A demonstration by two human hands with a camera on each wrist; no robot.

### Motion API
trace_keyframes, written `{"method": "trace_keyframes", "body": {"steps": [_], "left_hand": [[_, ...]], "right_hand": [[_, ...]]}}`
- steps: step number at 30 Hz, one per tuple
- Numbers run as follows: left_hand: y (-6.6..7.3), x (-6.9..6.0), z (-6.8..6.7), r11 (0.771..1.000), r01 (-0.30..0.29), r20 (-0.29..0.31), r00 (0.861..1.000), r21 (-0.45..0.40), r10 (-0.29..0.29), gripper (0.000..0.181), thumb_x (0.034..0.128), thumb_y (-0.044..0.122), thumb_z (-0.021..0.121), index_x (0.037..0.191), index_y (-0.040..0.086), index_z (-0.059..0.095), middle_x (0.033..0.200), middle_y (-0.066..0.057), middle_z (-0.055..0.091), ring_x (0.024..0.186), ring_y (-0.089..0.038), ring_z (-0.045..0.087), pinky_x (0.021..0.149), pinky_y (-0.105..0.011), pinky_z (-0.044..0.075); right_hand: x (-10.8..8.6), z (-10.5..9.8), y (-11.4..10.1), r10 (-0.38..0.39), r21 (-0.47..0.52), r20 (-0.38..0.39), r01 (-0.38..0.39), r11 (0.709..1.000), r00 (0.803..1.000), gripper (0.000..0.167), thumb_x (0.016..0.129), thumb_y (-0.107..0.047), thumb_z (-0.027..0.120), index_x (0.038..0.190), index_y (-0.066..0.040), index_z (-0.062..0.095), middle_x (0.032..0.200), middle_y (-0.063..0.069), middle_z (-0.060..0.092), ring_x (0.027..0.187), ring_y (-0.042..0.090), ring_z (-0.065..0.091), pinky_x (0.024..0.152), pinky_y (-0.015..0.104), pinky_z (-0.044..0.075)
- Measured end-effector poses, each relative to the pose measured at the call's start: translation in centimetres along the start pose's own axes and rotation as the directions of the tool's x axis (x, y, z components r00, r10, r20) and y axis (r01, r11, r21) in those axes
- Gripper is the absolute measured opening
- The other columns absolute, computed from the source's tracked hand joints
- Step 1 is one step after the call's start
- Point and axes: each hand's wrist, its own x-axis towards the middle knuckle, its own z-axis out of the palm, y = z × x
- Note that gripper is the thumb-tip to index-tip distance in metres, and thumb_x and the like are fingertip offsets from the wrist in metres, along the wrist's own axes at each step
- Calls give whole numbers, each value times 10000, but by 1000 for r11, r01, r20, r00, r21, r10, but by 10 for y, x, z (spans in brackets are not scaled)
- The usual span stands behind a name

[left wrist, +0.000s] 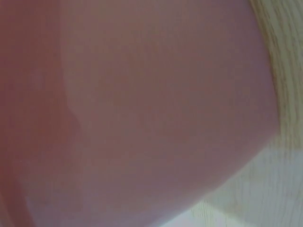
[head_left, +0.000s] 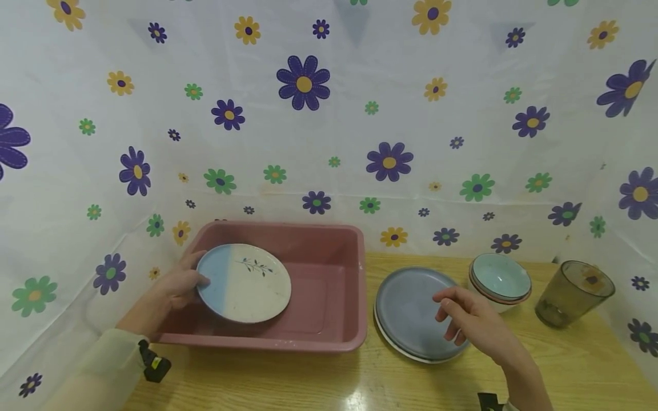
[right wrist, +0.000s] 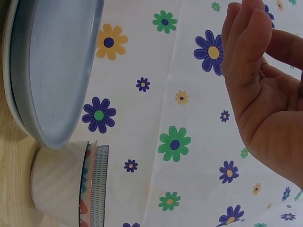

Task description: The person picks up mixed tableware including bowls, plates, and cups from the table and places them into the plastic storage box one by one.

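In the head view my left hand (head_left: pixel 181 281) grips the left edge of a white plate (head_left: pixel 257 288) with a light blue band and a leaf sprig. That plate is tilted inside a pink plastic basin (head_left: pixel 329 342). My right hand (head_left: pixel 475 319) hovers above the right part of a grey-blue plate (head_left: pixel 411 308), fingers loosely bent and holding nothing. The grey-blue plate lies on top of a white one, whose rim shows beneath it. From the right wrist view, the right hand (right wrist: pixel 265 80) appears apart from the plates. The left wrist view shows mostly the blurred basin wall (left wrist: pixel 165 104).
Behind the right hand stands a stack of nested bowls (head_left: pixel 501 279), a pale green one on top. Farther right is a brownish see-through glass (head_left: pixel 573 294). All stand on a wooden table (head_left: pixel 288 379), with a flower-printed white sheet (head_left: pixel 329 137) hanging behind and at the sides.
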Motion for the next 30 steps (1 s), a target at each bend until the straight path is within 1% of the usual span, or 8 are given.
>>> {"method": "trace_keyframes", "body": {"steps": [3,7,11,16,22,24,26,30], "left_hand": [[-2,2,-2,1000,5,9,1000,24,-6,805,939,-125,397,1571,24,-79,1551,-298,123,1288,-452,340,1035,-615,407],[-5,4,-4,998,15,28,999,57,-17,803,913,-125,400,1555,-28,-74,1510,-310,153,1265,-449,343,1045,-611,400],[-4,3,-5,996,21,42,999,90,-24,781,875,-133,372,1531,-92,-50,1463,-319,181,1245,-453,341,1055,-624,382],[-3,1,-4,989,38,42,998,144,-45,764,869,-130,370,1514,-122,-39,1408,-332,227,1206,-456,379,1018,-623,424],[-2,-1,1,982,36,38,998,188,-44,855,834,-179,368,1525,-71,-125,1455,-363,120,1199,-493,355,966,-640,449],[-3,-1,3,975,32,27,999,220,-39,881,818,-198,372,1534,-52,-120,1466,-363,97,1195,-502,346,944,-641,463],[-3,-1,4,963,39,11,999,267,-43,862,825,-200,381,1546,-45,-66,1460,-363,114,1185,-508,355,918,-630,488],[-3,-1,5,939,55,-10,998,340,-55,825,836,-202,401,1552,-46,22,1453,-372,135,1177,-526,355,888,-636,497]], "right_hand": [[0,0,0,2,0,3,-2,1000,1000,323,1059,-182,470,1270,46,557,950,150,630,643,215,626,562,358,560],[0,1,0,-1,-1,7,1,1000,1000,319,1057,-173,470,1269,51,556,956,177,626,635,215,623,554,354,558],[0,1,0,-8,-11,8,8,1000,1000,317,1055,-164,471,1269,53,557,954,175,631,634,211,625,553,352,559],[0,1,1,0,-15,13,0,1000,1000,322,1054,-171,475,1274,51,553,951,157,633,644,214,628,562,354,560],[0,1,0,4,-14,18,-4,1000,1000,325,1055,-174,474,1276,53,547,957,173,628,647,221,629,564,358,560],[0,1,-1,0,-17,17,0,1000,1000,321,1053,-165,475,1272,58,548,947,161,630,644,222,628,562,357,560],[0,1,-2,-2,-17,16,2,1000,1000,317,1051,-157,475,1269,61,548,943,160,629,643,221,629,562,358,562],[0,1,-2,-9,-18,17,9,1000,1000,311,1049,-149,474,1263,64,549,933,147,630,646,222,632,568,361,569]]}}
